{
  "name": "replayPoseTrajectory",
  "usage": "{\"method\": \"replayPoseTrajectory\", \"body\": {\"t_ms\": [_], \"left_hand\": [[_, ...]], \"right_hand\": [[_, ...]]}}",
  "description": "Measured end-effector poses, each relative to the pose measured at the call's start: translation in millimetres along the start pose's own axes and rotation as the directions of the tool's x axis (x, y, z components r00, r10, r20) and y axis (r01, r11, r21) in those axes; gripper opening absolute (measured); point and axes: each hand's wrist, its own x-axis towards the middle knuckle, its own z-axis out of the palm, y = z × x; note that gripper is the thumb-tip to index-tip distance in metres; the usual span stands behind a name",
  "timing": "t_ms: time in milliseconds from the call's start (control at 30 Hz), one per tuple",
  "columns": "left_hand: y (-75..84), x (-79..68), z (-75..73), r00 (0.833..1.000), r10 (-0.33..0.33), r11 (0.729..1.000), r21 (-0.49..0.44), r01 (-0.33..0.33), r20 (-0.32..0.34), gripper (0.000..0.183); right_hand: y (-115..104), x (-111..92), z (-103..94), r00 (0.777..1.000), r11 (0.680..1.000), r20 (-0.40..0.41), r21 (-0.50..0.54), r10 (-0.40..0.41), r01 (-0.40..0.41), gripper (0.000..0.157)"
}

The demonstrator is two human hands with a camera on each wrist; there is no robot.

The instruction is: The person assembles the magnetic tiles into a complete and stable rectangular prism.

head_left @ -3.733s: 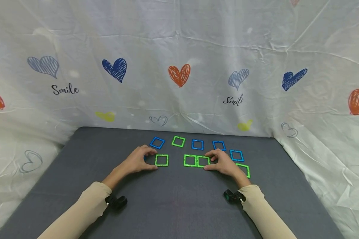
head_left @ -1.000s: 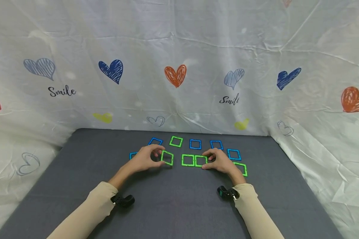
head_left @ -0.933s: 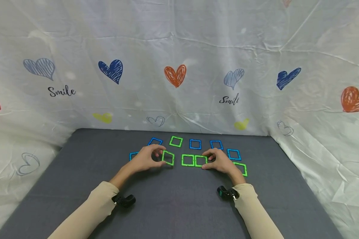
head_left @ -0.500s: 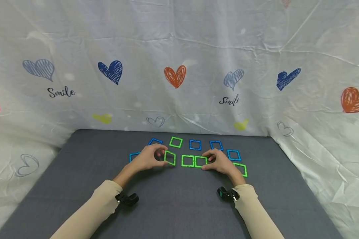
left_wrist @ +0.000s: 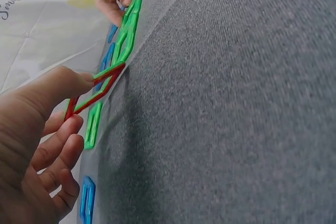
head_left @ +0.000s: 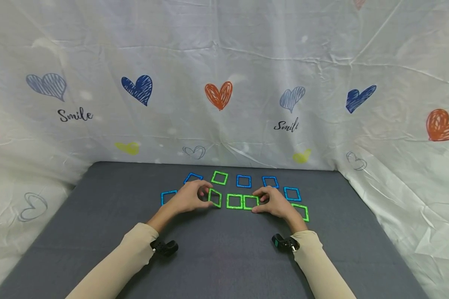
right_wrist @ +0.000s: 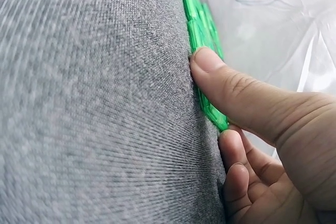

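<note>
In the head view, my left hand pinches a green square magnetic tile by its left side, thumb in front and fingers behind. The tile is tilted, its right side toward a joined pair of green tiles, with a narrow gap between. Seen from the left wrist, this tile also shows red along its near edges. My right hand holds the right edge of the pair's right-hand tile; the left-hand tile lies flat against it. In the right wrist view, my thumb and fingers grip the green edge.
Behind the hands lie blue tiles and a green tile in a loose arc. A blue tile is left of my left hand. Beside my right wrist lies another green tile. The grey table meets a printed cloth backdrop.
Earlier the left green tile lay flat beside my left hand. It is now pinched, tilted and moved right, close to the joined pair. My right hand keeps its hold on the pair.
</note>
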Motion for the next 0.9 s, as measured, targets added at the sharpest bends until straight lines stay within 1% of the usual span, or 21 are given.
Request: {"method": "replayPoseTrajectory", "body": {"t_ms": [133,300,467,733,900], "left_hand": [[2.6,2.4,2.6,1.000,-0.020,1.000,0.013,0.020,0.011,0.053],[4.3,5.0,5.7,0.999,-0.030,0.999,0.029,0.029,0.017,0.052],[7.6,6.4,7.2,0.999,-0.040,0.999,0.038,0.039,0.022,0.052],[11.5,9.9,10.3,1.000,-0.021,0.999,0.031,0.020,0.023,0.055],[13.5,12.6,12.3,1.000,0.008,1.000,0.007,-0.008,0.009,0.056]], "right_hand": [[0,0,0.4,1.000,1.000,0.002,0.000,0.002,-0.002,0.049],[0,-1,0.5,1.000,1.000,0.000,-0.010,-0.001,0.001,0.048],[0,-1,0.1,1.000,1.000,0.002,0.002,0.002,-0.002,0.049],[1,0,-0.6,1.000,1.000,0.005,0.025,0.003,-0.003,0.049],[0,0,-1.1,1.000,1.000,0.003,0.019,0.005,-0.005,0.049]]}}
